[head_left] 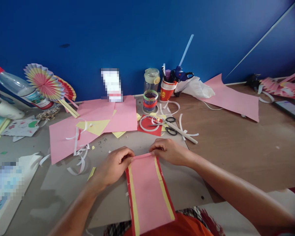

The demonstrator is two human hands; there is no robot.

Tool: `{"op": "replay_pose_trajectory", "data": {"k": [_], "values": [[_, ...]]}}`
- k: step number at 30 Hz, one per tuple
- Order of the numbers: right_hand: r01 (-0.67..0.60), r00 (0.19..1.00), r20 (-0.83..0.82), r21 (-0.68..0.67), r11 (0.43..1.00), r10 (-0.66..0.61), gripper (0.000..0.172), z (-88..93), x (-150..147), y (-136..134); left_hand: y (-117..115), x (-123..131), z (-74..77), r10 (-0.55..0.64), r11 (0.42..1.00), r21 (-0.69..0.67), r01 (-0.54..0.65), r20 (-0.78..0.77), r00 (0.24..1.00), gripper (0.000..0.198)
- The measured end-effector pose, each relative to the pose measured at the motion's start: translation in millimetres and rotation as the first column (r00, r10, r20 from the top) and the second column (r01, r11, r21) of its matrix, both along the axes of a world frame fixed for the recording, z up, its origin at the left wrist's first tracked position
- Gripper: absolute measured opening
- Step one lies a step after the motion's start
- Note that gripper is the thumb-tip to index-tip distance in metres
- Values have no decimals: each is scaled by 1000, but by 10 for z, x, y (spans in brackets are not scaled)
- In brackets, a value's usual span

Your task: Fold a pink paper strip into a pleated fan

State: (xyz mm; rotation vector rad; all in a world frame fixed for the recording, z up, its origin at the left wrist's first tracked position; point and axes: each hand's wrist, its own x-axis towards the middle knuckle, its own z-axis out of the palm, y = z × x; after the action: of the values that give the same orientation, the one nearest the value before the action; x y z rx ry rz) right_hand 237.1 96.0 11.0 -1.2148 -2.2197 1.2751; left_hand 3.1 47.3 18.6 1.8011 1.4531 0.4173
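Observation:
A long strip of pink paper [149,193] with yellow and red bands down both sides lies in front of me, its near end over the table edge. At its far left corner my left hand [118,164] pinches the paper between thumb and fingers. My right hand [170,151] grips the far right corner the same way. Between the two hands the far edge looks turned over in a narrow fold. Beyond my right hand are scissors [171,131] with black handles and a pale stick [182,131], beside a red paper square [149,127].
Pink sheets [123,118] and white paper scraps [82,160] lie at the back left. A folded paper fan [44,82] leans on a plastic bottle [17,85]. Tape rolls [150,101], a clear jar [151,78] and a red cup [167,90] stand along the blue partition.

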Motion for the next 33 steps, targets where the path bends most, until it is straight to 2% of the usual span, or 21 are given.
{"op": "replay_pose_trajectory", "data": {"k": [3, 6, 9, 12, 14, 19, 23, 26, 29, 33], "values": [[-56, 998, 42, 24, 998, 55, 15, 42, 23, -27, -28, 21, -3, -29, 989, 144, 34, -38, 999, 17], [-55, 993, 105, 81, 995, 46, 12, 91, 39, -65, -54, 33, 0, -96, 956, 267, 120, -100, 990, 18], [-73, 991, 123, 200, 977, 49, 11, 111, 47, -116, -74, 31, -13, -153, 890, 408, 204, -154, 976, 19], [-91, 987, 152, 256, 962, 52, 11, 102, 51, -173, -87, 21, -35, -170, 823, 510, 251, -200, 965, 19], [-115, 979, 195, 324, 939, 53, 12, 89, 51, -206, -89, 14, -46, -164, 802, 538, 261, -222, 961, 19], [-166, 969, 243, 549, 819, 34, 17, 44, 41, -255, -77, 19, -44, -130, 807, 535, 248, -249, 960, 22], [-207, 964, 261, 606, 768, 54, 19, 33, 50, -258, -76, 35, -40, -124, 808, 533, 251, -263, 957, 22], [-224, 957, 281, 562, 796, 70, 18, 84, 89, -251, -87, 33, -52, -112, 770, 575, 277, -306, 945, 23], [-195, 968, 236, 487, 851, 87, 9, 174, 143, -249, -98, 23, -56, -97, 699, 641, 317, -354, 930, 21], [-162, 983, 151, 448, 879, 104, 29, 279, 151, -267, -112, 29, -35, -90, 607, 715, 346, -371, 924, 19]]}}
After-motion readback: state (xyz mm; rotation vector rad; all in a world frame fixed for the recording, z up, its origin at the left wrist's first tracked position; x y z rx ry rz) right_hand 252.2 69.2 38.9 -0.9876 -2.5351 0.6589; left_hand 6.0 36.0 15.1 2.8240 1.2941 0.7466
